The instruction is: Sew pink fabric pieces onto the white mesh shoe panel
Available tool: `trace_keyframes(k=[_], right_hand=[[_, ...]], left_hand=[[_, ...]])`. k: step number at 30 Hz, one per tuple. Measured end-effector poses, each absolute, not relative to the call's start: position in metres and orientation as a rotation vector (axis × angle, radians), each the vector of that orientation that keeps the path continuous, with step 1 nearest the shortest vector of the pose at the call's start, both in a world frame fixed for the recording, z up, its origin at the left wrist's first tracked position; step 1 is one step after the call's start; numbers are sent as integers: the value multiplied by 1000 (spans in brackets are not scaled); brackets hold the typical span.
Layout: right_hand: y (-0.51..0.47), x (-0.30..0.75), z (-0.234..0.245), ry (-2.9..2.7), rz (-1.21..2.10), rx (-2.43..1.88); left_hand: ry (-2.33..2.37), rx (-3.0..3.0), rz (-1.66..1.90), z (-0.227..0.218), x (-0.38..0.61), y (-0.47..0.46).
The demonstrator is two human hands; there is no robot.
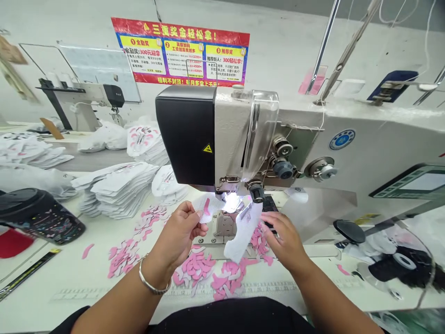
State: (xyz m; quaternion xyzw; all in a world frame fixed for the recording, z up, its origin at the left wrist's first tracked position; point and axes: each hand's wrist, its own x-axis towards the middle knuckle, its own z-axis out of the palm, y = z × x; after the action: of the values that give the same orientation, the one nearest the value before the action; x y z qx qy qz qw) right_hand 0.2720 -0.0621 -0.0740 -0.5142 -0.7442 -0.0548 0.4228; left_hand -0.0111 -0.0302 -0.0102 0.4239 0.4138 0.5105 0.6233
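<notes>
Mesh patch [207, 207] with a pink mark is pinched in the left hand [179, 234], near the needle of the sewing machine [187, 134]. A long white cloth piece [243, 232] slants up between the hands, nearer the right hand [287, 241], whose spread fingers sit by its edge.

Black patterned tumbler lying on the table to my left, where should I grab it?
Wrap your left hand around the black patterned tumbler at its middle, coming from above on the right. It lies on its side, so the rounded body is exposed on top, and that side is nearest your hand; the lid end sits farther left.
</notes>
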Motion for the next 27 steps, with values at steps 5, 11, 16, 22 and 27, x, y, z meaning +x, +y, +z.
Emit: trace_keyframes(k=[5,11,16,22,27], right_hand=[[-89,312,-113,-1847,-19,-1634],[-118,350,-146,-1822,-96,-1867],[-129,363,-149,-1903,-126,-1946],[-132,358,-140,-2217,-70,-1755],[-127,360,-143,-2277,-103,-1653]], left_hand=[[959,944,1154,-17,-14,-36],[991,896,1118,-23,-9,-35],[1037,862,1098,-28,-5,-30],[1007,812,1073,-25,-1,-38],[919,868,955,-23,-1,-43]])
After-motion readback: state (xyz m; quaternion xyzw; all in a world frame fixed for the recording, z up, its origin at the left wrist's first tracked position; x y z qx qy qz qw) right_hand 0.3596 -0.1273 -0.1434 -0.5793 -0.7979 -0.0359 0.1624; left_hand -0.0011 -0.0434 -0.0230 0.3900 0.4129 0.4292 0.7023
